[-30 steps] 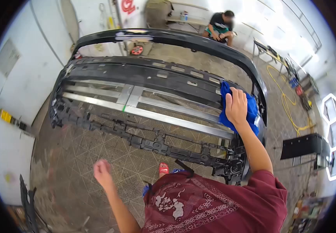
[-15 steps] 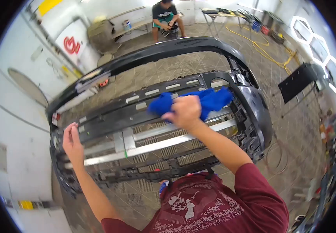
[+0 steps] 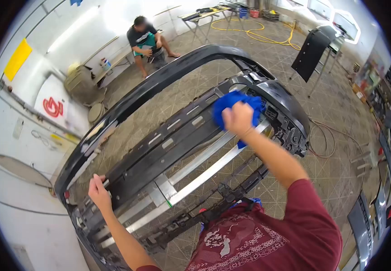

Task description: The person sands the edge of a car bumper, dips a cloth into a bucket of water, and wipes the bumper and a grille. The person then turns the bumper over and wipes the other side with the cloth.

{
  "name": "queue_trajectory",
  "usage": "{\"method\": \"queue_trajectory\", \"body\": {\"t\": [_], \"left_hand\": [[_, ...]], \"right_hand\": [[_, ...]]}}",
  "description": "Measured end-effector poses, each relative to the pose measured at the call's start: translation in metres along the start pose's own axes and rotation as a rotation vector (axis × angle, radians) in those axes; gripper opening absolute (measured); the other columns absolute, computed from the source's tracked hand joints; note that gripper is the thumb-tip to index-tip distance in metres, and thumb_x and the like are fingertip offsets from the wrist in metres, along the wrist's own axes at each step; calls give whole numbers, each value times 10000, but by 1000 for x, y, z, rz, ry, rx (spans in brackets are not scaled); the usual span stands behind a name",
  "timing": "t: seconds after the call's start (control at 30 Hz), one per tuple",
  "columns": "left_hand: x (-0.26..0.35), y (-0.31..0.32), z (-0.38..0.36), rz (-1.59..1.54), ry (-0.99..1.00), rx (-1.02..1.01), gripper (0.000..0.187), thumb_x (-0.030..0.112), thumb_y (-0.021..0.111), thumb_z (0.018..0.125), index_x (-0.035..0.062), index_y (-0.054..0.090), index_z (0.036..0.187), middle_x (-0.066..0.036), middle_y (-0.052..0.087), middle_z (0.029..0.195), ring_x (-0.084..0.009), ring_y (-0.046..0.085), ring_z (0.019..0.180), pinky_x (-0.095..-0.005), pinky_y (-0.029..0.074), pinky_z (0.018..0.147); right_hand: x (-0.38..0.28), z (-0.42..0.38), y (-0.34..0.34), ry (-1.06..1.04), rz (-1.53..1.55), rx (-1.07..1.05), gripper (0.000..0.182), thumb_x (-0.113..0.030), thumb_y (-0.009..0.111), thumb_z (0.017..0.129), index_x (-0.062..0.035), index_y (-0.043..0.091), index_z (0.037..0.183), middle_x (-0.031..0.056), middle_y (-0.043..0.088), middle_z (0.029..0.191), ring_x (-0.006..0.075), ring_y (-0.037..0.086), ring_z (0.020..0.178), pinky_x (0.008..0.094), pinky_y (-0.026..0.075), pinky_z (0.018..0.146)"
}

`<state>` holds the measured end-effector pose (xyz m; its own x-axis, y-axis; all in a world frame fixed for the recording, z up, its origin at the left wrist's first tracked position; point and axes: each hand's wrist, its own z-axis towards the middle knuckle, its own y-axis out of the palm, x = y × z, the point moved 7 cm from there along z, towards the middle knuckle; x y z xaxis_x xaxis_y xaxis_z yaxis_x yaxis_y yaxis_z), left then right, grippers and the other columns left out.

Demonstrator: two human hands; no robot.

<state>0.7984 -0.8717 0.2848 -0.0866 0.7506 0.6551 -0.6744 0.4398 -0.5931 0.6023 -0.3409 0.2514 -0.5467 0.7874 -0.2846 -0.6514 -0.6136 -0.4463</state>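
My right hand (image 3: pixel 240 119) clenched on blue cloth (image 3: pixel 222 107), over right part of black car bumper (image 3: pixel 280 97). Left hand (image 3: pixel 99 194) by bumper's left end, can't tell if gripping.

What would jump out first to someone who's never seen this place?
Probably the bright blue cloth in the right hand, over the far right part of the big black bumper frame that fills the middle. Next, likely the yellow hose looped on the floor at the top right, and the red lettering on the white panel at the left.
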Motion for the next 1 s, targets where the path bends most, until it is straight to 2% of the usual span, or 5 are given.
{"method": "queue_trajectory", "body": {"t": [0.13, 0.17, 0.3, 0.7, 1.0], "left_hand": [[-5, 8, -1, -133, 71, 17, 443, 282, 523, 1107, -58, 681, 873, -69, 639, 766, -157, 596, 765, -310, 471, 763], [-3, 6, -4, -163, 61, 33, 451, 289, 512, 1112, -56, 681, 876, -65, 647, 778, -153, 599, 775, -308, 472, 774], [-34, 13, -1, -274, -36, 58, 462, 298, 494, 1120, -48, 684, 879, -71, 661, 795, -151, 603, 793, -312, 475, 793], [-19, 1, -6, -265, 0, 98, 444, 272, 502, 1117, -67, 707, 918, -84, 685, 834, -150, 607, 803, -312, 471, 789], [-19, 0, -2, -272, -39, 141, 414, 283, 438, 1132, -35, 702, 1127, -87, 692, 965, -174, 613, 920, -325, 465, 899]], "right_hand": [[-186, -24, 48, -246, 121, -745, 384, -492, 674, 885, -163, 727, 692, 25, 658, 618, 261, 636, 567, 442, 495, 583], [-221, -38, 37, -394, 397, -67, 358, -446, 689, 897, -209, 644, 632, 1, 592, 596, 224, 587, 539, 415, 464, 557], [-314, -26, 52, -467, 531, -102, 306, -391, 722, 857, -145, 583, 738, 28, 599, 768, 202, 603, 666, 336, 484, 619], [64, 76, 17, 259, -38, -355, 265, -314, 630, 964, -58, 636, 895, 192, 688, 922, 428, 668, 893, 523, 525, 772], [-343, 14, 135, -488, 486, -708, 336, -390, 626, 981, -101, 687, 1141, 129, 683, 1152, 350, 626, 1140, 467, 527, 928]]}}
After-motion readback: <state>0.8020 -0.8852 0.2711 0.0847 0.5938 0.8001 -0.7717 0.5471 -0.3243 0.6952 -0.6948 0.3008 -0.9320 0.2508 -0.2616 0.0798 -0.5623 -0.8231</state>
